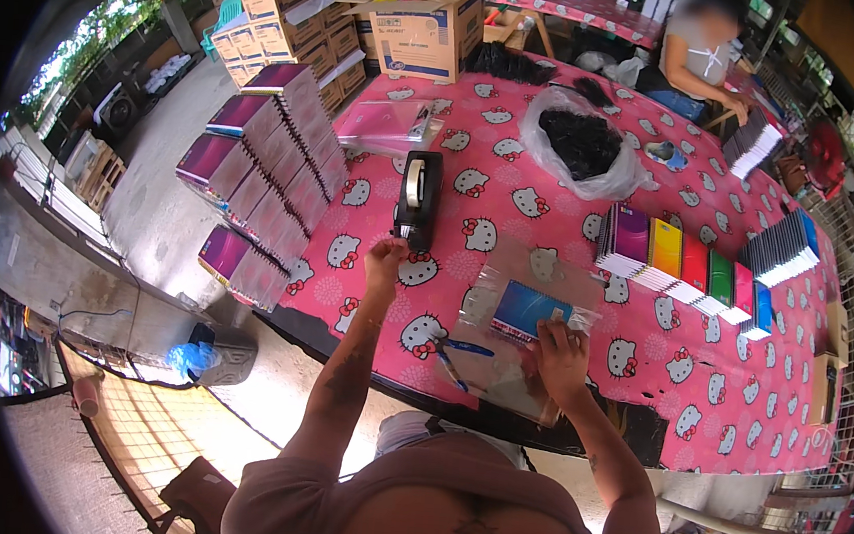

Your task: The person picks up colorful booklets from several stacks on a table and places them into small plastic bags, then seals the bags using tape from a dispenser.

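My left hand [385,264] is at the front end of a black tape dispenser [430,202]. Its fingers are pinched together at the cutting edge, on the end of the tape; the tape itself is hardly visible. A roll of tape [414,184] sits in the dispenser. My right hand [562,358] rests with fingers spread on the lower right corner of a blue spiral notebook [529,308]. This notebook lies on or inside a clear plastic bag [485,292]; I cannot tell which. Left of my right hand, a blue pen [468,348] and a blue-handled tool [452,371] lie on the table.
Spiral notebooks in tall stacks [279,170] line the table's left edge. Coloured notebooks [664,256] stand in rows at right. Farther back are a white plastic bag [555,167] with black contents, pink packs [386,123] and cartons [430,36]. A person [699,63] sits at far right.
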